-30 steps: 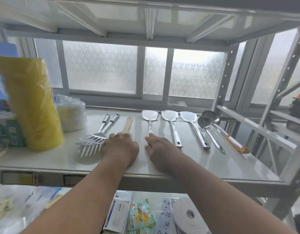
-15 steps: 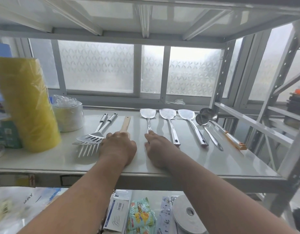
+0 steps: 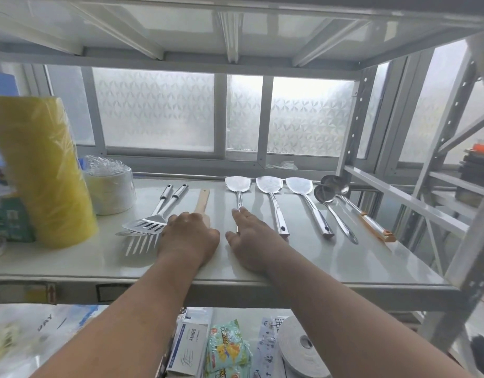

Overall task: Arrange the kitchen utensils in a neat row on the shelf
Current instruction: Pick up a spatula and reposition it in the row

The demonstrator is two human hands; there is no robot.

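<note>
From the head camera, the job looks mostly done: on the shelf point(image 3: 344, 271) three steel turners point(image 3: 270, 184) lie side by side with blades toward 12 o'clock and handles toward 6, and at about 2 o'clock from the hands two ladles point(image 3: 324, 192) lie close together, their bowls overlapping and their handles angling off toward 4 o'clock, so that pair reads as less tidy than the turners. At 10 o'clock from the left hand point(image 3: 189, 238) two slotted spatulas point(image 3: 146, 225) lie the other way round, heads toward 6 o'clock and stacked partly on each other, which I judge still wants separating or turning. The left hand rests knuckles up over the lower end of the wooden spatula point(image 3: 202, 199), whose handle points to 12 o'clock; whether the fingers curl round it or just press on it cannot be told. The right hand point(image 3: 253, 241) lies flat with fingers straight on the handle of the leftmost turner, seemingly nudging it into line. A yellow wrapped roll point(image 3: 44, 170) stands at far 9 o'clock
</note>
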